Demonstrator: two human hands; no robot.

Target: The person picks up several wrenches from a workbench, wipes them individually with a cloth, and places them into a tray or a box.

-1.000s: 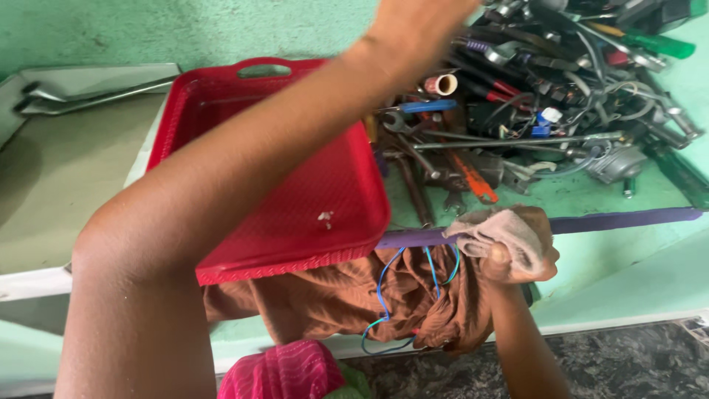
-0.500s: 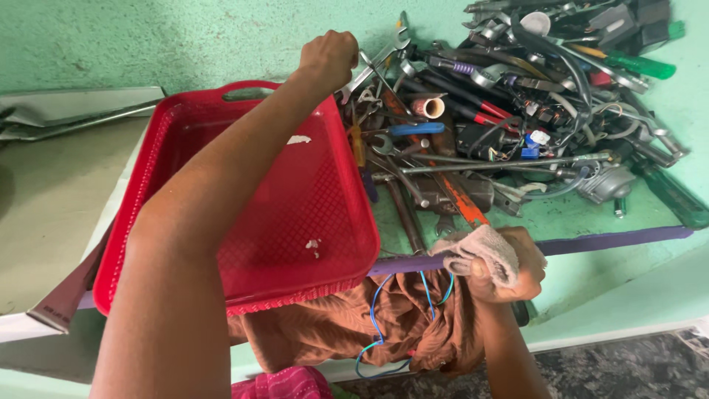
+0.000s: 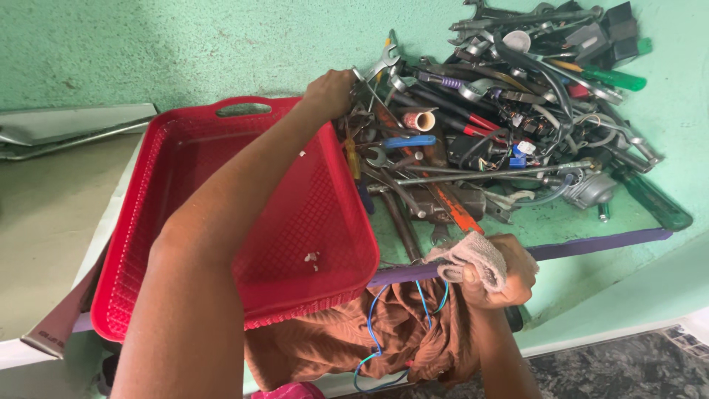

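Left hand (image 3: 330,92) at tool pile (image 3: 502,111) beside red tray (image 3: 221,222).

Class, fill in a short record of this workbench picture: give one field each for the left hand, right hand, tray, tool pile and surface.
Left hand: left hand reaches over the tray into the edge of the tool pile, touching metal spanners.
Right hand: right hand grips a grey-pink cloth rag around a long purple bar.
Tray: red plastic mesh tray with handle slot, holding only small white scraps.
Tool pile: heap of spanners, pliers and screwdrivers, right of the tray.
Surface: green painted ledge.
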